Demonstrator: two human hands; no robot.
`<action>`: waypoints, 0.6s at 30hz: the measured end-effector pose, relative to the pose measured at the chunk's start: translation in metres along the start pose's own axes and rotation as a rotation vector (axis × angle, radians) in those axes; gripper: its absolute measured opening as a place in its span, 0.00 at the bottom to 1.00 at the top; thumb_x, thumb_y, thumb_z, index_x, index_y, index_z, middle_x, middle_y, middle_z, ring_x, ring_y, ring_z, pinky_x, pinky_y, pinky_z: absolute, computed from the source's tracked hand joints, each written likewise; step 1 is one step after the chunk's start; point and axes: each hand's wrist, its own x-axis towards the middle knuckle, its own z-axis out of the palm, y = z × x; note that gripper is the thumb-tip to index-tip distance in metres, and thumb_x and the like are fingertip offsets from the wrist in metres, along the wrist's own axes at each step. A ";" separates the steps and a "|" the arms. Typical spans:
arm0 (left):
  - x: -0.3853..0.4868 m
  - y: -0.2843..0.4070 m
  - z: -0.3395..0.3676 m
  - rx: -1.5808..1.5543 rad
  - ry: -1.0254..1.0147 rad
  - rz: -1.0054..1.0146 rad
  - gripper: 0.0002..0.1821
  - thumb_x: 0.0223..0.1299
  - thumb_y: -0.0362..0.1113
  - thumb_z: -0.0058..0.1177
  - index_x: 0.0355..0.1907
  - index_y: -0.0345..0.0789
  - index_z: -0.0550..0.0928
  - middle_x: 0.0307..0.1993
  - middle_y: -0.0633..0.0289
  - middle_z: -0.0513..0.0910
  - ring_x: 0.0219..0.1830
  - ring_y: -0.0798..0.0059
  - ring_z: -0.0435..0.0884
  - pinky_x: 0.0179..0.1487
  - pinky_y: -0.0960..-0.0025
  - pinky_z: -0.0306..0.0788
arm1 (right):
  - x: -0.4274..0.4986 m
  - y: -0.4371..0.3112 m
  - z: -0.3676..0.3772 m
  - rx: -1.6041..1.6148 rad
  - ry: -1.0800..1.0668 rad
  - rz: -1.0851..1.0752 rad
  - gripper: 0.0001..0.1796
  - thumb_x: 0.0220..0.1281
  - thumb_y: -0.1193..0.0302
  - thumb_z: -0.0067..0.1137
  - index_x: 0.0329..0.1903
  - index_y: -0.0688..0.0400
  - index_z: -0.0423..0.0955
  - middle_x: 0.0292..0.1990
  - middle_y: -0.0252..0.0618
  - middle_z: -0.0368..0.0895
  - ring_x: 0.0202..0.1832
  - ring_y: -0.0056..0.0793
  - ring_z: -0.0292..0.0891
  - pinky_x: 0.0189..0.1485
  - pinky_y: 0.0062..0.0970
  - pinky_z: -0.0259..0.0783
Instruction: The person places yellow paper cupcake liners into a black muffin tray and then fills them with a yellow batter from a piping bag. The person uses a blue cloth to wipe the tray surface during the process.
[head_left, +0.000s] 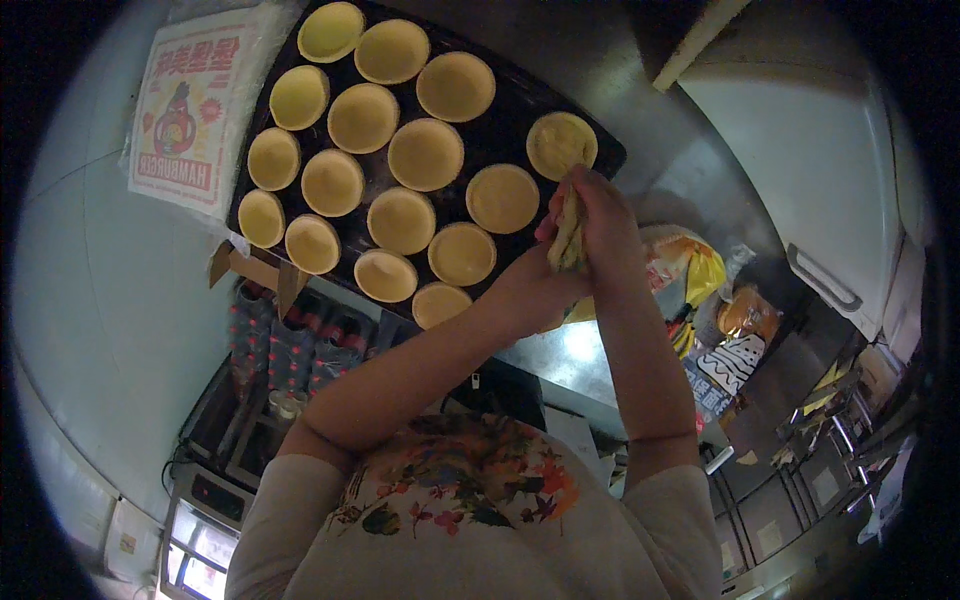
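A strip of soft yellowish dough (568, 240) lies between my two hands. My right hand (609, 221) holds it from the right, with its fingertips at the near rim of a round tart shell (561, 139). My left hand (541, 289) comes in from the left and grips the dough's lower part; some of its fingers are hidden. Uneven dough covers the inside of that shell. Several smoother pale tart shells (426, 155) stand in slanting rows on a dark baking tray (501, 124). One nearer shell (442, 304) is partly covered by my left forearm.
A plastic-wrapped pack of printed hamburger bags (184, 112) lies left of the tray. Packaged food (746, 315) and other bags stand to the right on the metal counter (577, 360). A white appliance with a handle (825, 277) rises at the right. Dotted bottles (292, 345) sit below left.
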 end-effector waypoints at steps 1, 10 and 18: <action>0.001 -0.001 -0.001 -0.053 -0.002 0.059 0.29 0.56 0.31 0.61 0.62 0.31 0.70 0.53 0.60 0.80 0.55 0.69 0.79 0.59 0.65 0.72 | 0.002 0.000 0.000 -0.017 0.018 0.012 0.18 0.74 0.56 0.44 0.35 0.57 0.71 0.23 0.36 0.75 0.21 0.31 0.77 0.27 0.30 0.74; 0.010 -0.006 -0.009 0.035 0.014 0.078 0.29 0.57 0.31 0.61 0.62 0.33 0.70 0.53 0.60 0.79 0.55 0.69 0.78 0.59 0.65 0.72 | 0.005 -0.001 0.004 -0.025 0.098 0.100 0.18 0.69 0.55 0.51 0.40 0.58 0.75 0.22 0.35 0.75 0.19 0.27 0.76 0.25 0.25 0.73; 0.001 -0.004 -0.006 0.014 -0.024 0.098 0.27 0.56 0.31 0.60 0.60 0.32 0.72 0.52 0.59 0.81 0.54 0.69 0.79 0.60 0.65 0.71 | 0.009 0.006 0.000 -0.098 0.034 -0.038 0.19 0.69 0.55 0.51 0.49 0.57 0.76 0.22 0.33 0.73 0.20 0.25 0.74 0.25 0.25 0.72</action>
